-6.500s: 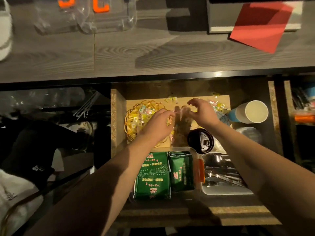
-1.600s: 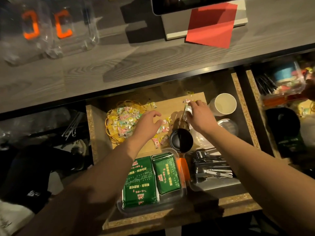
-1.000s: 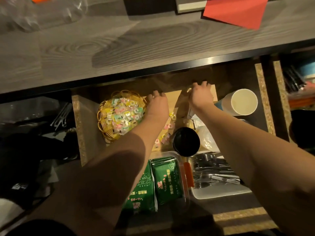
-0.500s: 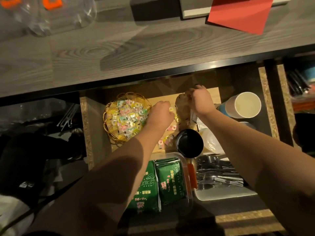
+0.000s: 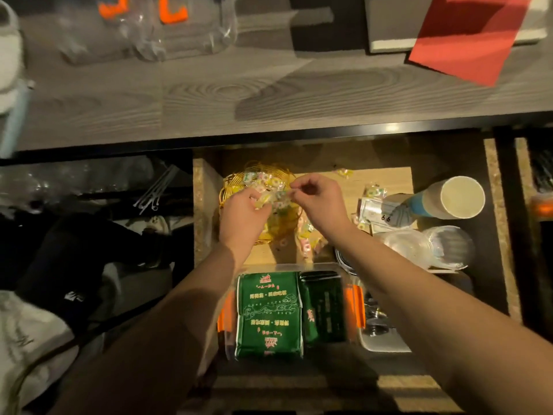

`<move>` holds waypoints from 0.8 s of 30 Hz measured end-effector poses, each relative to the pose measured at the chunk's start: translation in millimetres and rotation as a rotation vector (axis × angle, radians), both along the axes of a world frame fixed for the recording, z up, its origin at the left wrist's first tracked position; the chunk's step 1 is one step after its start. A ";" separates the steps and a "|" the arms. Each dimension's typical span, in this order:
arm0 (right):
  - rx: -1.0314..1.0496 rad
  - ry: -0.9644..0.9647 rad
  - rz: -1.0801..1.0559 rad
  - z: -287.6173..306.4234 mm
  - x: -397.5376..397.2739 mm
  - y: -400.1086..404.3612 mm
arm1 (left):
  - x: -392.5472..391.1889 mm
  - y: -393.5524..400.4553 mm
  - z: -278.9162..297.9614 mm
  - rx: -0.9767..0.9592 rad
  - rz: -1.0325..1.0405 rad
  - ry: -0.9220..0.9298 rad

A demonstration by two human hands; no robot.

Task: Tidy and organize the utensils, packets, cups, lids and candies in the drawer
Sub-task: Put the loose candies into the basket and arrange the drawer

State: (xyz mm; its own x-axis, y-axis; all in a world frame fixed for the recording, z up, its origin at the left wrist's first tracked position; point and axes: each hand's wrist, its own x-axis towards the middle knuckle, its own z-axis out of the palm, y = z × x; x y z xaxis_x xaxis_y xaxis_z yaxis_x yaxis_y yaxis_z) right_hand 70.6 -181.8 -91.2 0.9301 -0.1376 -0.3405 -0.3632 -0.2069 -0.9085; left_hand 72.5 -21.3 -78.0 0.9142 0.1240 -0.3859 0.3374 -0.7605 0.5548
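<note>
Both hands, half a second ago beside the round gold wire basket [image 5: 230, 190], now hover over it. Left hand [image 5: 242, 214] and right hand [image 5: 321, 202], fingers curled, pinch small pastel-wrapped candies [image 5: 276, 199]. Judgement: collecting progresses; strays [image 5: 305, 244] remain right of the basket.

Gold wire basket [image 5: 227, 193], green packets [image 5: 269, 313], red paper [image 5: 466, 37], grey wood-grain countertop [image 5: 209, 97].

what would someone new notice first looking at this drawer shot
Both hands meet over the gold wire basket at the drawer's back left, the left hand and right hand holding wrapped candies above it. Next come the bright green packets in a clear tray at the drawer's front, and the red sheet lying on the grey countertop, top right.
</note>
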 end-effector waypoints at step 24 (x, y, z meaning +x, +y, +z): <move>-0.678 0.186 0.441 -28.8 -4.6 -81.9 | -27.0 -62.1 -25.9 0.054 -0.697 0.176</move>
State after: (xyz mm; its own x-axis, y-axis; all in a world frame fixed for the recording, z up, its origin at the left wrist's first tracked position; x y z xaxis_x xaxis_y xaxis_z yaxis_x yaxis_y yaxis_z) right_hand 66.1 -263.7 -120.0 0.8834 -0.0043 -0.4685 -0.2525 -0.8467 -0.4684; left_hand 45.5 -83.4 -103.9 0.7123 -0.4425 -0.5448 -0.1550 -0.8563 0.4928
